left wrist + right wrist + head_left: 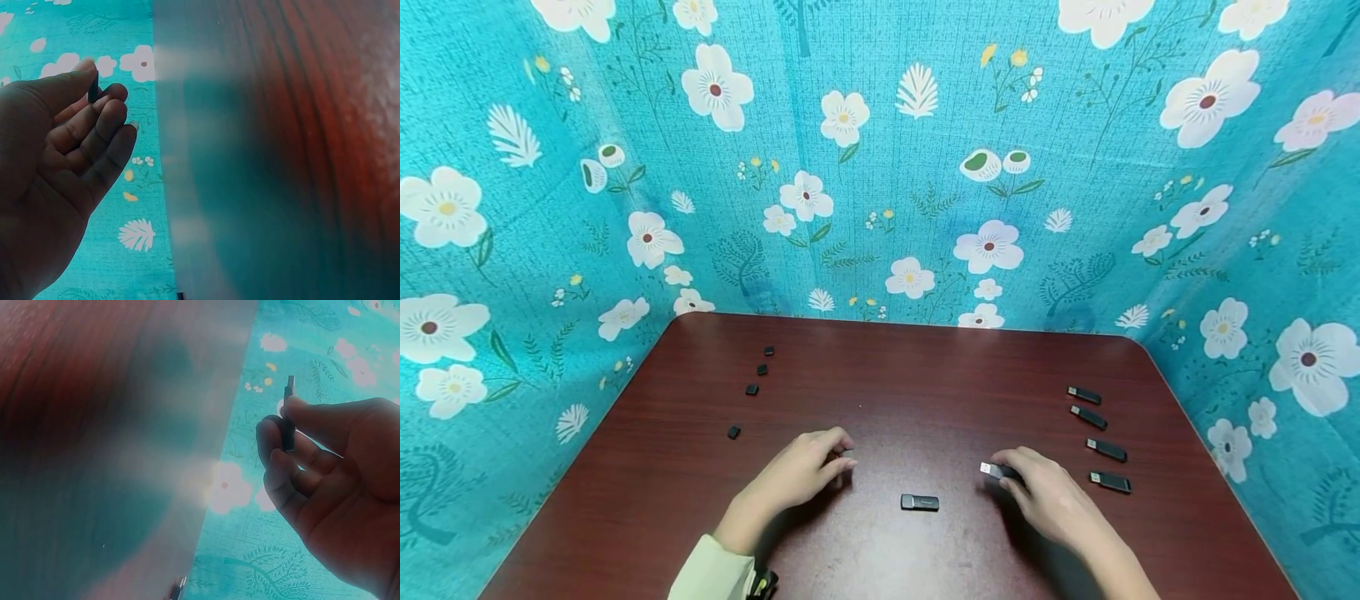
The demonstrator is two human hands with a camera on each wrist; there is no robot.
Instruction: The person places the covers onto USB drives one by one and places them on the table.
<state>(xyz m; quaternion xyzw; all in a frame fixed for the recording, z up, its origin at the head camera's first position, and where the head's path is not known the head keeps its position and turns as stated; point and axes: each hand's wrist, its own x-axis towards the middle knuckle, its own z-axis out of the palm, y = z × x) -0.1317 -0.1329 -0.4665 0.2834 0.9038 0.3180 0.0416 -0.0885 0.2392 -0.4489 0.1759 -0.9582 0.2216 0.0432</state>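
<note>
Between the thumb and fingers of my right hand [1051,497] is a black USB stick [289,422], its metal plug [987,469] bare and pointing left in the head view. My left hand [797,472] pinches a small dark piece [93,89] with thumb and forefinger; it looks like a USB cap, seen edge-on in the left wrist view and mostly hidden by the fingers in the head view. On the table between the two hands lies another black USB stick [920,502], with a grey end to the left. Both hands are held apart from it.
Several small black caps [733,432] lie in a slanting row on the table's left side. Several uncapped black USB sticks [1107,450] lie in a column at the right. A flowered turquoise cloth [880,167] hangs around the dark red wooden table [925,375].
</note>
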